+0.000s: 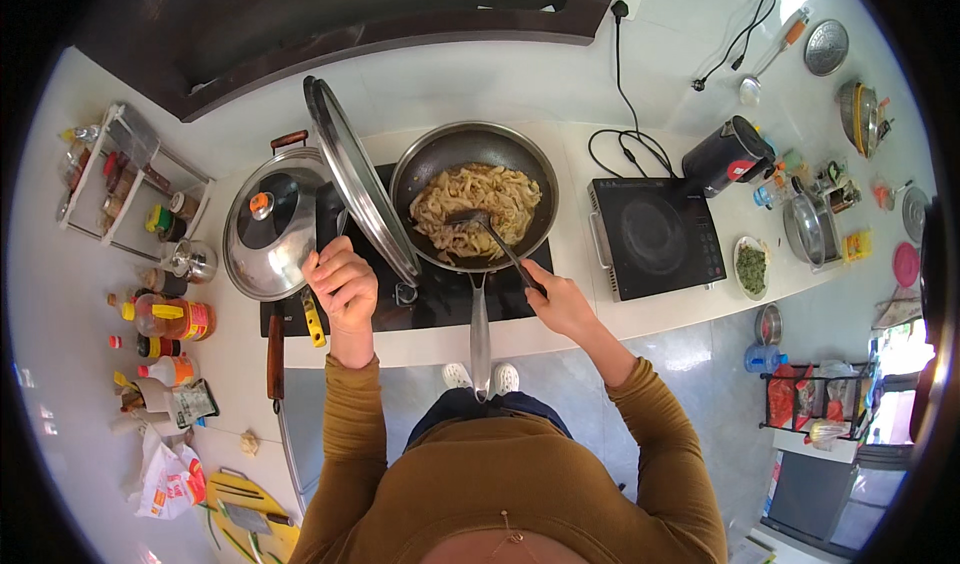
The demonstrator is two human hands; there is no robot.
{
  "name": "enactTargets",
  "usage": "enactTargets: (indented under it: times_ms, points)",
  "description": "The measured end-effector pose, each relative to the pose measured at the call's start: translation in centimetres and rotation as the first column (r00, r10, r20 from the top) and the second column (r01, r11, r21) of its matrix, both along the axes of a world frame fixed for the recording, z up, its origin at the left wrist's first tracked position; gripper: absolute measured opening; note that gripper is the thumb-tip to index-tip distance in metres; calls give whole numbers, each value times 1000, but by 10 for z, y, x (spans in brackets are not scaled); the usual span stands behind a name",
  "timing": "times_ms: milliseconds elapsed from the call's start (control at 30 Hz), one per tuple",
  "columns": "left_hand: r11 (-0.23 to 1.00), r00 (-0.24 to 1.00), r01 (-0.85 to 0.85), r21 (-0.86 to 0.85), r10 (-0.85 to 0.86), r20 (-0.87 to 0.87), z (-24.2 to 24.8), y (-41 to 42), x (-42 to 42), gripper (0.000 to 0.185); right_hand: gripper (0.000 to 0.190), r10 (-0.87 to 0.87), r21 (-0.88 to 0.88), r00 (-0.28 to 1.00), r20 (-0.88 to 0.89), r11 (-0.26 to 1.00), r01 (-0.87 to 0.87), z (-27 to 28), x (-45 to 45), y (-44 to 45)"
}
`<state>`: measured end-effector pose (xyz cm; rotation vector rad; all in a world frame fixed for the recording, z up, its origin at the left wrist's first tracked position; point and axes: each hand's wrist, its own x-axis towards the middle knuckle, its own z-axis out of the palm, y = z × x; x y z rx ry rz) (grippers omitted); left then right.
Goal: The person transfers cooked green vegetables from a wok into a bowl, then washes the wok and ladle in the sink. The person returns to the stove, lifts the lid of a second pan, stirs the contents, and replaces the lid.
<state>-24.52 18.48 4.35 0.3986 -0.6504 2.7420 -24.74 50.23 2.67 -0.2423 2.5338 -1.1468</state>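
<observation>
My left hand grips the black handle of a glass pan lid with a metal rim. The lid is tilted nearly on edge, just left of an open frying pan. Sliced, browned food, perhaps strips of meat or vegetable, lies across the pan's bottom. In my right hand is the dark handle of a spatula; its blade rests in the food. The pan's metal handle points towards my body. Under the pan is a black cooktop.
Left of the lid stands a covered wok with a wooden handle. An induction plate and an electric kettle are on the right, near a plate of chopped greens. Bottles line the left wall. A cleaver lies on a cutting board.
</observation>
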Motion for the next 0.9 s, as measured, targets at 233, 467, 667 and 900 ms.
enactTargets:
  times_ms: [233, 467, 667, 900]
  points:
    - [999, 999, -32, 17, 32, 6, -1, 1, 7, 17, 46, -195, -152, 950, -243, 975, 161, -17, -44, -6]
    - [996, 997, -75, 49, 75, -4, -2, -1, 12, 17, 50, 53, 94, 968, -246, 995, -30, 1, 12, 29]
    - [995, 997, -75, 66, 76, -21, 2, 6, 7, 18, 51, 5, 138, 970, -243, 990, 29, -12, 1, 40]
    - [993, 995, -91, 69, 94, -45, 2, 14, 12, 20, 55, -115, 2, 951, -288, 993, 120, -45, -34, 21]
